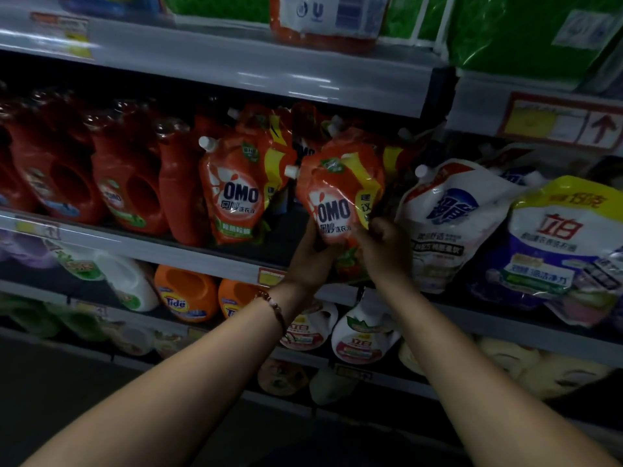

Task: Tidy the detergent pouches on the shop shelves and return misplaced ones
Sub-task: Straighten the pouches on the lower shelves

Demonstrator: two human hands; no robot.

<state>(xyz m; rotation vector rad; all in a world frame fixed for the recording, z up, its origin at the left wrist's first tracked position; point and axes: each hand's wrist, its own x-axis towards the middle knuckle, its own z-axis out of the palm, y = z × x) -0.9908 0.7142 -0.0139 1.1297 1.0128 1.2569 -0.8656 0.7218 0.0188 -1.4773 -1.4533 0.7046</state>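
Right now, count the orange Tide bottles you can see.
2. One Tide bottle stands on the shelf below the OMO pouches. A second Tide bottle stands to its right, partly behind the left wrist. More may be hidden behind the arms.

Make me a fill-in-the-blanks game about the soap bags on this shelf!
1. Both hands hold an orange pouch with the name ____ printed on it.
2. The cap on that pouch is ____ in colour.
3. The bracelet is on the ____ wrist.
4. The orange bottles on the shelf below say ____.

Missing words: OMO; white; left; Tide
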